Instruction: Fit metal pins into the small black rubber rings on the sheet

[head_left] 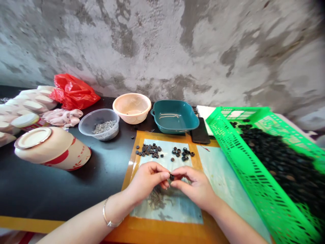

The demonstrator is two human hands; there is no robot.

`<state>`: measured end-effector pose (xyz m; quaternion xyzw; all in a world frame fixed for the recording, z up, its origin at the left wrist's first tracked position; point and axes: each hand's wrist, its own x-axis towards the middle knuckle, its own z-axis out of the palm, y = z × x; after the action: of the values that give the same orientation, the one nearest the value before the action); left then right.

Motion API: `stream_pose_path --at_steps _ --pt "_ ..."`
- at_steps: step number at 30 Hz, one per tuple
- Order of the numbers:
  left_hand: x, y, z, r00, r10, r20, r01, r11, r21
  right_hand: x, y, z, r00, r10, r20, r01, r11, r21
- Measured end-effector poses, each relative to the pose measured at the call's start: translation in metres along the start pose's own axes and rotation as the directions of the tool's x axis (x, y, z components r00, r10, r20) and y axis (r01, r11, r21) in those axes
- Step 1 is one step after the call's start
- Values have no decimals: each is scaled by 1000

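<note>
Over the taped pale-blue sheet (182, 213), my left hand (151, 178) and my right hand (194, 186) meet fingertip to fingertip. Pinched between them is a small black round part (172, 177), partly covered by the fingers; I cannot tell whether a pin is in it. Just beyond my left hand lies a cluster of dark washer-like rings (149, 149). A smaller group of black round parts (183, 154) sits farther right. Beneath my hands is a pile of thin metal pins (156, 198), partly hidden by my left hand.
A green basket (236, 162) of black parts stands at right. Along the back are a teal basin (175, 117), a peach bowl (132, 107), a clear bowl (99, 123) of metal pins and a black phone-like slab (200, 130). A paper cup (53, 148) and red bag (73, 91) are left.
</note>
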<state>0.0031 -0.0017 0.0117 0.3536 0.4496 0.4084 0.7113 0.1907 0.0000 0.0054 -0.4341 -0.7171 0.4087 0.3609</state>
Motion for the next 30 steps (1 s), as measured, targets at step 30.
stream_pose_path --at_steps 30 --pt "1 -5 -3 985 -141 102 136 989 50 7 -1 -4 922 -328 206 362 918 -161"
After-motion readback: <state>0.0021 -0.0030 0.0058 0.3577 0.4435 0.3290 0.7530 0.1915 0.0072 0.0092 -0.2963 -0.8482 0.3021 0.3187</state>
